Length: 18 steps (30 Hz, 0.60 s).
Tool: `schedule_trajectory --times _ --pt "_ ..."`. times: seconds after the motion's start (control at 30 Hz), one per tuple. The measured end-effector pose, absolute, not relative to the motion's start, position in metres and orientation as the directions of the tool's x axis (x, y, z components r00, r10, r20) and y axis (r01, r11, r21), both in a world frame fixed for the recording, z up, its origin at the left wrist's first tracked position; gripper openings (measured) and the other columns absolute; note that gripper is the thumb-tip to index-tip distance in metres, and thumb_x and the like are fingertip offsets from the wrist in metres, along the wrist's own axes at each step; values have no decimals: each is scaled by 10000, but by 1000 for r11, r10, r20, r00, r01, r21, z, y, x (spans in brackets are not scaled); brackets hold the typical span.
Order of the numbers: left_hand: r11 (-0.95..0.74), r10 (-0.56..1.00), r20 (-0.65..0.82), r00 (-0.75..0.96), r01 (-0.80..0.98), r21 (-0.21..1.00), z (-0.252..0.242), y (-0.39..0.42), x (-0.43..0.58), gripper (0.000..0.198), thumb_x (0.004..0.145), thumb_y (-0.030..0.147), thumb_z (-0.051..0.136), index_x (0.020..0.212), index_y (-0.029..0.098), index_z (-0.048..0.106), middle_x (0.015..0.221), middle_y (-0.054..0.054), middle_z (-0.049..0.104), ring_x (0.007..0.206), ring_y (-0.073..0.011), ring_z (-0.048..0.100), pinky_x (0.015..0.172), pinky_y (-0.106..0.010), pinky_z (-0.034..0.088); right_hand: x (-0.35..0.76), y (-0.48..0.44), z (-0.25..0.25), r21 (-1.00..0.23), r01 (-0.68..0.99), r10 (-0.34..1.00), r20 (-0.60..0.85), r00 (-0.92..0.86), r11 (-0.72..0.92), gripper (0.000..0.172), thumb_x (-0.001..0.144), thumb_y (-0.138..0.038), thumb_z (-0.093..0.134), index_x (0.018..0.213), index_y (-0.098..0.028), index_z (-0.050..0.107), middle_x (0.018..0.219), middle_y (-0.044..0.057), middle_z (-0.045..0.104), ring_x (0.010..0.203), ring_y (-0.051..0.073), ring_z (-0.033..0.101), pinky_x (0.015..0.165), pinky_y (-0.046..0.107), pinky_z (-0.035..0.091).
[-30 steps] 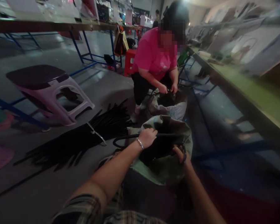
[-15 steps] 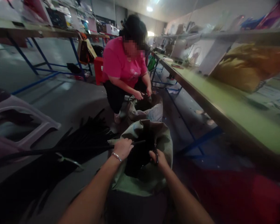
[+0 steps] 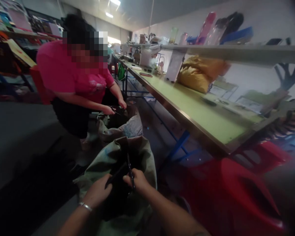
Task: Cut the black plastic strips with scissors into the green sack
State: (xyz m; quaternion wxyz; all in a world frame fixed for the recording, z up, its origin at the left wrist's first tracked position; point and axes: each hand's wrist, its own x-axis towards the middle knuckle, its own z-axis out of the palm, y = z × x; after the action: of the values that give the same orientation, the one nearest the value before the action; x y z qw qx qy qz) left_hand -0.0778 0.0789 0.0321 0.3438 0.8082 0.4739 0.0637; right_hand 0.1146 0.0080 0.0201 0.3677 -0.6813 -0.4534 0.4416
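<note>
My left hand (image 3: 96, 194), with a silver bracelet on the wrist, is closed on a dark strip at the mouth of a green sack (image 3: 98, 167). My right hand (image 3: 135, 181) is closed round the handles of dark scissors (image 3: 130, 170) whose blades point up over the sack's black contents. The two hands are close together above the sack opening. Opposite me a person in a pink shirt (image 3: 71, 72) crouches with both hands in a second, grey-white sack (image 3: 127, 126).
A long green-topped workbench (image 3: 186, 105) on blue legs runs along the right, with a yellow bag (image 3: 199, 73) on it and a shelf of goods above. A red plastic stool (image 3: 236, 193) stands close at my right. Dark strips lie on the floor at left.
My view swung right, away from the purple stool and the floor pile. My left hand came off the long strip at the sack's rim and closed in towards my right hand.
</note>
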Motion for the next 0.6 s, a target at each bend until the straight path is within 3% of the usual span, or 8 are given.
schedule_trajectory --times 0.27,0.5,0.6 --pt "-185 847 -155 509 554 811 24 76 -69 418 805 472 423 1135 271 582 1115 31 645 1052 -202 583 879 -271 456 119 1 31 -862 422 958 -226 176 -280 344 721 -480 601 860 -166 607 777 11 598 675 113 512 543 189 351" --pt "-135 891 -96 444 461 877 21 90 -64 450 778 436 475 1136 192 598 1125 -29 642 1028 -204 591 912 -303 452 122 -3 33 -882 394 966 -228 125 -259 442 724 -570 564 880 -158 597 791 14 589 698 118 510 591 202 382" --pt "-84 891 -99 443 375 923 29 85 -58 462 746 385 524 1141 157 599 1089 -64 652 943 -200 611 838 -312 487 125 -7 33 -904 363 973 -230 31 -226 472 739 -588 534 931 -160 585 847 22 597 734 131 523 641 224 406"
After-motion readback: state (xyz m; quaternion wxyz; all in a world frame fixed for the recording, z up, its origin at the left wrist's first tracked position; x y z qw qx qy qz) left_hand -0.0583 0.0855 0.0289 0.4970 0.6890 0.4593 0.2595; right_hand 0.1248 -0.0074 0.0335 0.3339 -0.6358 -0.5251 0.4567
